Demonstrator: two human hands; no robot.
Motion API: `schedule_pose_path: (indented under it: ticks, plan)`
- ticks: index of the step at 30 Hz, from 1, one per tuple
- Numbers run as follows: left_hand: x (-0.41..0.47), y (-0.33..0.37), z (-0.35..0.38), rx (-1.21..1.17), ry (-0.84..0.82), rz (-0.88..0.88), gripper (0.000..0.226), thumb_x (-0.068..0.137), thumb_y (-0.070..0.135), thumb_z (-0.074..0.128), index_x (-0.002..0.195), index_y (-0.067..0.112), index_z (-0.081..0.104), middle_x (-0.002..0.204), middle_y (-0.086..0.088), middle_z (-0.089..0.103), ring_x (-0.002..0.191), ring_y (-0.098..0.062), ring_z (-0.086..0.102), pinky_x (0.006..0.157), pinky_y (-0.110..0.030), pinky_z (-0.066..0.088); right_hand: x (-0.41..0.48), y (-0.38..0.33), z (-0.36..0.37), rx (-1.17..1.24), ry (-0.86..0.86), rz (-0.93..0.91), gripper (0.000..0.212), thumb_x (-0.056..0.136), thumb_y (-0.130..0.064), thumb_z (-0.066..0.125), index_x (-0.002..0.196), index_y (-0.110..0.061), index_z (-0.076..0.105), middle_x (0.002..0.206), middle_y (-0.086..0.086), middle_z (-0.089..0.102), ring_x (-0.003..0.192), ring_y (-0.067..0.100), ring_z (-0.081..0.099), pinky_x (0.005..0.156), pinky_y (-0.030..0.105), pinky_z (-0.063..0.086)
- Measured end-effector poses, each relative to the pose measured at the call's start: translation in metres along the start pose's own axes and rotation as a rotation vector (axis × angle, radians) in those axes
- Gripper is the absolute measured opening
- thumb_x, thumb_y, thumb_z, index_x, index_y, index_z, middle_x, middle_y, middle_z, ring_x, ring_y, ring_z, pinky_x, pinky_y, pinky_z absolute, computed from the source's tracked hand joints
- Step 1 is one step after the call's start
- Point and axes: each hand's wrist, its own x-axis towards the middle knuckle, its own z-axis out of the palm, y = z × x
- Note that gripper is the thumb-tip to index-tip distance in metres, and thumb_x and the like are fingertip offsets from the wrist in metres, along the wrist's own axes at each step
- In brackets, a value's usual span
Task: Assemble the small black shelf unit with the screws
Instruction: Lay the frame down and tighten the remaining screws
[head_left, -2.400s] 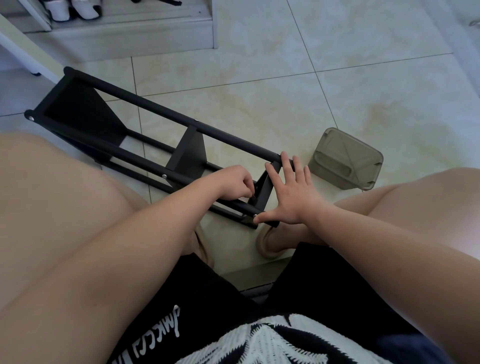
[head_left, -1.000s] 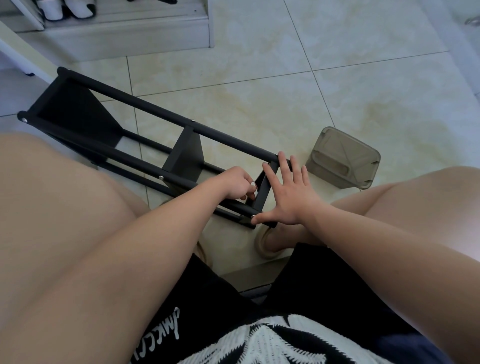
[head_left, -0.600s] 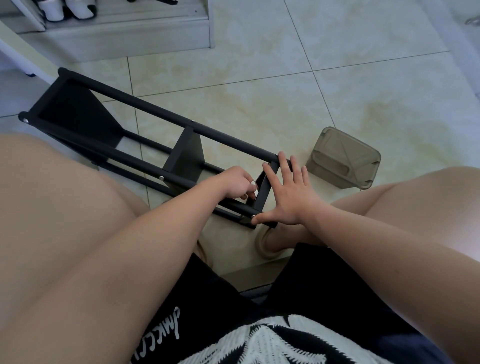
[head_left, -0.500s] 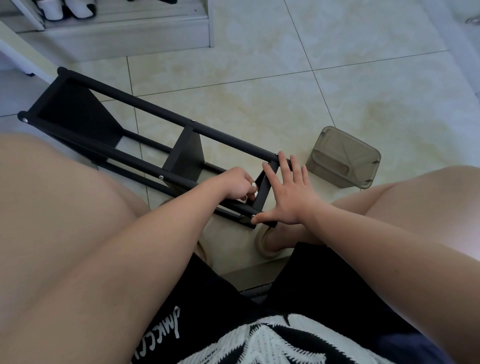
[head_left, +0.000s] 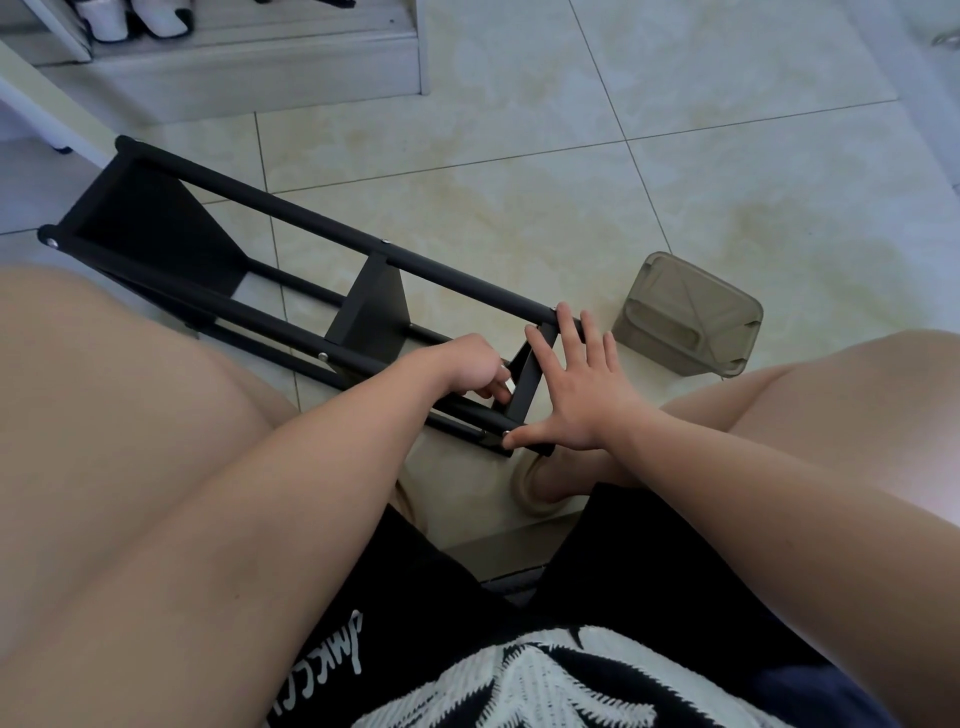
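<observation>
The black shelf unit lies on its side on the tiled floor, its poles running from upper left down to between my knees. Silver screw heads show on the poles, one at the near lower corner. My right hand presses flat against the outer face of the near end panel, fingers spread, thumb by that corner screw. My left hand reaches inside the frame, its fingertips curled and pinching something small against the panel's inner side; the piece itself is hidden.
A translucent grey plastic box sits upside down on the floor just right of the shelf end. A raised step with shoes is at the top left, next to a white furniture leg. My bare knees flank the shelf; a beige slipper lies below it.
My left hand has crept slightly toward the end panel, fingers working at its inner side. The right hand and the shelf have stayed put.
</observation>
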Motion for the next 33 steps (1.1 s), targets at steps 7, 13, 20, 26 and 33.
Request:
schedule_pose_path:
  ticks: [7, 13, 20, 26, 33]
  plan:
    - [0.000, -0.002, 0.000, 0.033, -0.021, 0.033, 0.022, 0.102, 0.013, 0.043, 0.089, 0.016, 0.060, 0.068, 0.013, 0.071, 0.083, -0.011, 0.062, 0.068, -0.027, 0.043, -0.001, -0.001, 0.002, -0.001, 0.013, -0.001, 0.145, 0.048, -0.105, 0.036, 0.158, -0.029, -0.020, 0.160, 0.014, -0.037, 0.148, 0.042, -0.031, 0.122, 0.059, -0.008]
    - [0.001, -0.006, 0.000, 0.069, -0.025, 0.074, 0.026, 0.101, 0.008, 0.042, 0.084, 0.017, 0.059, 0.068, 0.013, 0.071, 0.083, -0.014, 0.058, 0.064, -0.027, 0.041, -0.001, 0.000, 0.003, 0.006, 0.013, -0.002, 0.145, 0.049, -0.105, 0.039, 0.158, -0.030, -0.020, 0.160, 0.013, -0.038, 0.148, 0.041, -0.032, 0.122, 0.059, -0.009]
    - [0.002, -0.011, -0.002, 0.109, -0.029, 0.105, 0.027, 0.100, 0.006, 0.044, 0.082, 0.019, 0.059, 0.074, 0.009, 0.072, 0.080, -0.012, 0.056, 0.064, -0.025, 0.040, 0.000, -0.001, 0.004, 0.002, 0.011, 0.002, 0.146, 0.047, -0.105, 0.038, 0.158, -0.031, -0.020, 0.159, 0.013, -0.039, 0.148, 0.041, -0.033, 0.122, 0.059, -0.009]
    - [0.003, -0.014, -0.004, 0.171, -0.033, 0.121, 0.026, 0.098, 0.005, 0.047, 0.081, 0.018, 0.062, 0.084, 0.003, 0.073, 0.091, -0.020, 0.057, 0.085, -0.036, 0.045, 0.001, 0.000, 0.003, 0.003, 0.003, 0.006, 0.146, 0.048, -0.105, 0.041, 0.158, -0.030, -0.021, 0.160, 0.013, -0.039, 0.148, 0.040, -0.032, 0.123, 0.059, -0.008]
    - [0.003, -0.015, -0.004, 0.258, -0.046, 0.162, 0.025, 0.099, 0.008, 0.051, 0.081, 0.022, 0.062, 0.084, 0.007, 0.070, 0.103, -0.026, 0.064, 0.100, -0.041, 0.048, 0.001, 0.002, 0.004, 0.011, 0.002, 0.000, 0.146, 0.045, -0.106, 0.035, 0.158, -0.031, -0.022, 0.159, 0.012, -0.040, 0.148, 0.040, -0.033, 0.122, 0.058, -0.009]
